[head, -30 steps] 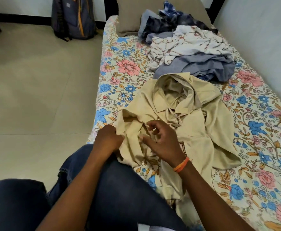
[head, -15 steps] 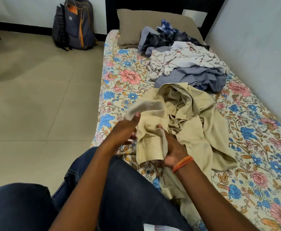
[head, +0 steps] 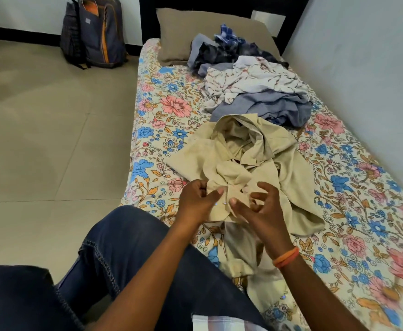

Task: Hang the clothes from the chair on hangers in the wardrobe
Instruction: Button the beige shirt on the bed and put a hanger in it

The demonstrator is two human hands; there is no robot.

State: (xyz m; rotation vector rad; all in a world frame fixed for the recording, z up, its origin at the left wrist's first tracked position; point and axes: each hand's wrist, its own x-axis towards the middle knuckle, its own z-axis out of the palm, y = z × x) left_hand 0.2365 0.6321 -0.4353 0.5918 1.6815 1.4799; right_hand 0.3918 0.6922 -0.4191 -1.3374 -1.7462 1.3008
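Floral bedsheet [head: 162, 130], tiled floor [head: 40, 151]; both hands' fingers [head: 216, 193] pinch beige shirt [head: 289, 168].

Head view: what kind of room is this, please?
Most likely a bedroom: a bed with a flowered sheet, a pillow at its head, loose clothes piled on it, and a backpack by the wall.

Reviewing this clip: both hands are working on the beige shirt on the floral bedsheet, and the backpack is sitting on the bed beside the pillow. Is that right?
Not quite. The head view shows the backpack standing on the tiled floor against the wall, left of the bed, not on it. The rest holds: the left hand and right hand both pinch the beige shirt on the floral bedsheet.
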